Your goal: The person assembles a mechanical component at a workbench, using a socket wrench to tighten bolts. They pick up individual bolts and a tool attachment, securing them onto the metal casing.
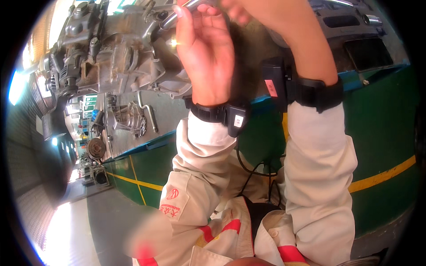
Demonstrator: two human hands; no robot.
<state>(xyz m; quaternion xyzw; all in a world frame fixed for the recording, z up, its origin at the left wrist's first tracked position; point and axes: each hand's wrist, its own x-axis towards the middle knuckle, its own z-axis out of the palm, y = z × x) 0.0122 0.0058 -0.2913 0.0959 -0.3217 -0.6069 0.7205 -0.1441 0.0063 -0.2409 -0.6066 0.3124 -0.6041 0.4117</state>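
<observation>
My left hand point(207, 51) is raised palm up at the top of the view, its thumb and fingers closed round a chrome socket wrench shaft point(168, 20). The shaft's lower end meets a large grey metal gearbox housing point(117, 51), which lies to the left of the hand. My right hand point(253, 11) is close to the right of the left one, at the top edge. Its fingers are blurred and partly cut off, so what they hold does not show.
The gearbox stands on a metal workbench point(166, 115) with green sides. Further left lie a bent metal bar point(147, 113), a smaller metal casting point(126, 119) and a round disc point(96, 148). At right are an open tool case point(339, 21), a loose socket point(372, 20) and a dark flat tablet-like thing point(368, 54).
</observation>
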